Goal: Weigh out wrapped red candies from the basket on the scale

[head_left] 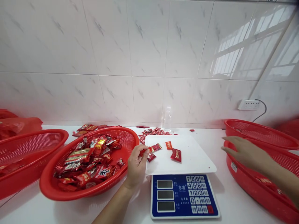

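My left hand [137,160] is closed on a small red packet [143,151], mostly covered by its fingers, at the left edge of the white scale pan [192,163]. Beside the fingertips a red-and-gold packet [156,147] and a dark red packet [151,156] lie on the pan. Further right on it are an orange-red packet [168,145] and a larger dark red packet [176,155]. My right hand [246,153], slightly blurred, is over the left rim of a red basket [235,175], fingers stretched out and apart, with nothing visible in them.
The blue scale panel [184,196] faces me. Left of it stands a red basket [48,177] of mixed packets; another red basket [62,137] is at far left. Small red packets [156,132] lie scattered behind the pan. A power strip [249,105] is on the tiled wall.
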`<state>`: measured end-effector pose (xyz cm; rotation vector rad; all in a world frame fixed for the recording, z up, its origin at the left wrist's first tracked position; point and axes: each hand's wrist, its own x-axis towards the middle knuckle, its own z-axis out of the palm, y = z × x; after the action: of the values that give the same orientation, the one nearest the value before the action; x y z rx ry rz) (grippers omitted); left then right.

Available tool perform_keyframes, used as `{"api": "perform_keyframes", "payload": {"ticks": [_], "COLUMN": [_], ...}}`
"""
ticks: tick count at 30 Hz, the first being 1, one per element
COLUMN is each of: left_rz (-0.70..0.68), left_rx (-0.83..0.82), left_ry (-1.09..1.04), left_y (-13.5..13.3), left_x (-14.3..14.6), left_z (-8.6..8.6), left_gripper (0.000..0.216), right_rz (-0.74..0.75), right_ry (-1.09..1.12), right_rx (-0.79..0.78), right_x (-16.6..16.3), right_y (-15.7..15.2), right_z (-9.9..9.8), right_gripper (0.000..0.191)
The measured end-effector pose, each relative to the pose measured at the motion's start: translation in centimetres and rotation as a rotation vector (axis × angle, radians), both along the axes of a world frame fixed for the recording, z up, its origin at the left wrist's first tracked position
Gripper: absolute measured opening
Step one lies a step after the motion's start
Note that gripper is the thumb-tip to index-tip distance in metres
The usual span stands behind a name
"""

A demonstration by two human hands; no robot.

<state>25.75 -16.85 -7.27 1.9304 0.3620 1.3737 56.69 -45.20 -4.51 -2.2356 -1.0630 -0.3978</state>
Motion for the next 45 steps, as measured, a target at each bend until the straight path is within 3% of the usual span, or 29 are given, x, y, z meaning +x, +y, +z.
{"api": "perform_keyframes", "payload": {"ticks": [5, 7, 11, 19, 26, 33, 45], "left_rz": [0.022, 0.027, 0.028, 0.039, 0.043, 0.065, 0.022], "left_rx": [0.001, 0.005, -0.004, -0.020, -0.012, 0.021, -0.007], "left_ry": [0.014, 0.011, -0.004, -0.045, -0.060, -0.041, -0.029], "left_y": [-0.1, -0.2, -0.2, -0.1, 0.0, 0.1, 0.1], "left_x": [0.0, 0.0, -0.1, -0.5, -0.5, -0.5, -0.4], "left_z": [0.2, 0.2, 0.3, 0.3, 0.1, 0.1, -0.4], "left_gripper": [0.011, 0.011, 0.011, 0.014, 0.014, 0.013, 0.013], "right_rz": [0.349, 0.420, 0.423, 0.489, 0.493, 0.552, 0.514], "right_ry": [0.152, 0.196, 0.238, 0.175, 0.095, -0.069, -0.114], "right_rx": [-0.293, -0.367, -0.433, -0.466, -0.440, -0.379, -0.279], "right_x": [-7.2, -9.2, -10.8, -13.3, -15.9, -17.2, -16.2], "right_y": [7.5, 10.0, 14.3, 20.0, 22.5, 22.6, 21.4], "right_z": [-0.7, -1.2, -1.8, -1.6, -1.7, -1.4, -2.3], "right_gripper": [0.061, 0.068, 0.079, 0.080, 0.069, 0.032, 0.028]}}
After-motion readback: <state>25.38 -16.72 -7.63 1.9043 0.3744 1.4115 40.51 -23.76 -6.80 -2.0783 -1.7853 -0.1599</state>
